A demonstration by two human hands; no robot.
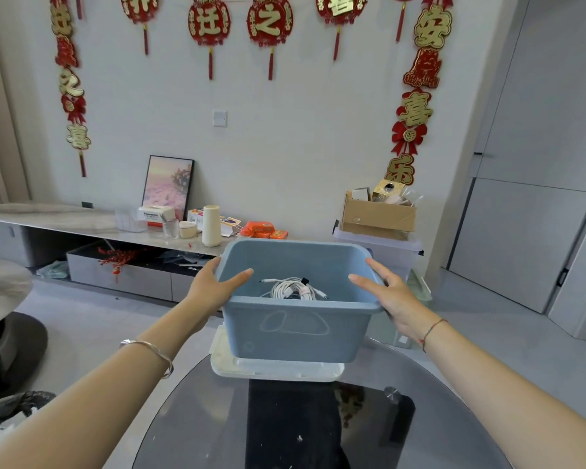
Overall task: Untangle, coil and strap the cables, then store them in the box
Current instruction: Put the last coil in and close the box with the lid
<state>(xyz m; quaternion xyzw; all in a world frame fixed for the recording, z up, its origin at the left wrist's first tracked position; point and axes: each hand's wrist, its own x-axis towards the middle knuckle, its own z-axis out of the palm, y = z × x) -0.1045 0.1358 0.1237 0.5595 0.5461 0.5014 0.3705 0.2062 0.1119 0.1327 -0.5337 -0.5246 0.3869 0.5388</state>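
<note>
I have the blue box by its two side walls: my left hand pinches the left rim and my right hand the right, each thumb inside and the fingers outside. The white cables lie bundled in loops on the box floor, a dark strap around them, so untangling, coiling and storing look done. A white lid sits under the box on the glass table. Whether the box rests on it I cannot tell. Closing up may be all that's left.
</note>
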